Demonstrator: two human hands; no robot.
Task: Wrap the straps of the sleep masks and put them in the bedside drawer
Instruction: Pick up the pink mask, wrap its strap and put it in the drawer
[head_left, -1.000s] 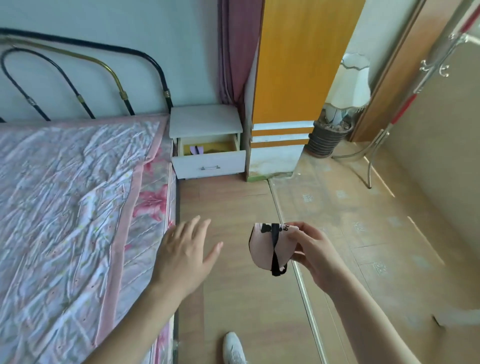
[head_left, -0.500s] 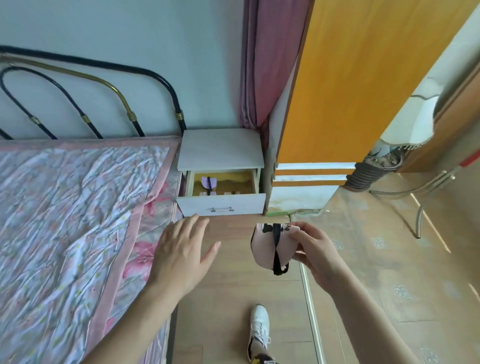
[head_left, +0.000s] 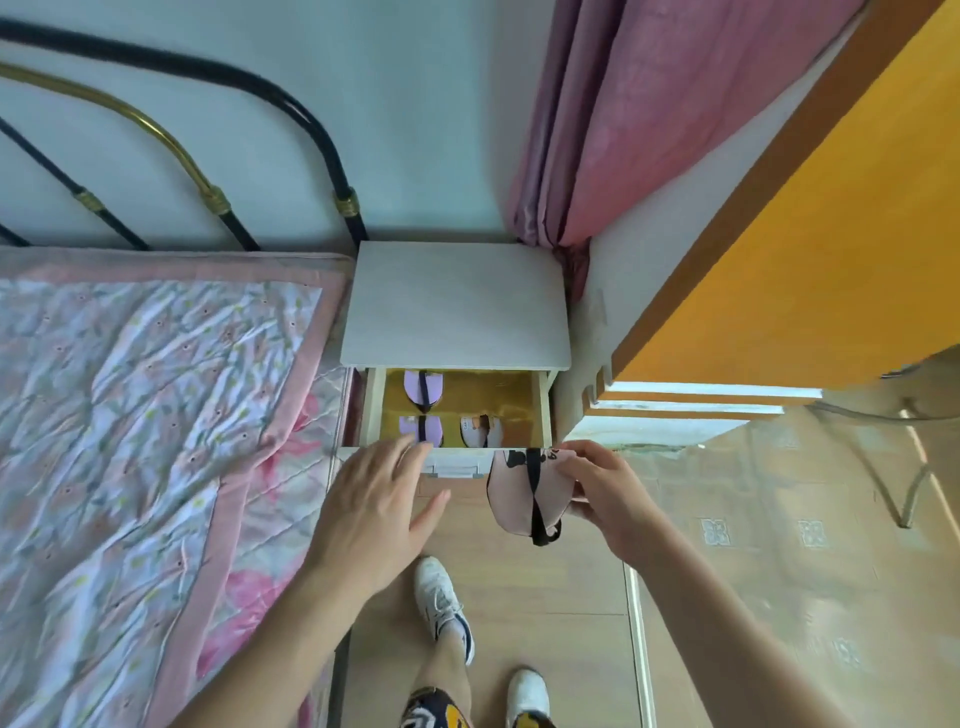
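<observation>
My right hand (head_left: 608, 493) pinches a folded pink sleep mask (head_left: 511, 496) with its black strap wound around it, just in front of the open bedside drawer (head_left: 543, 410). Inside the yellow-lined drawer lie two folded lilac masks, one at the back (head_left: 423, 388) and one at the front (head_left: 421, 430), plus a white mask (head_left: 480, 431), each bound by a dark strap. My left hand (head_left: 376, 506) hovers with spread fingers over the drawer's front left corner, holding nothing.
The white nightstand (head_left: 457, 301) stands between the bed with a floral quilt (head_left: 145, 415) and an orange wardrobe (head_left: 810, 249). A pink curtain (head_left: 639, 114) hangs behind. My feet in white shoes (head_left: 441, 603) are on the wooden floor below the drawer.
I have stepped closer to the nightstand, so the drawer now lies directly under my hands. Both hands have moved forward to its front edge, the pink mask still held.
</observation>
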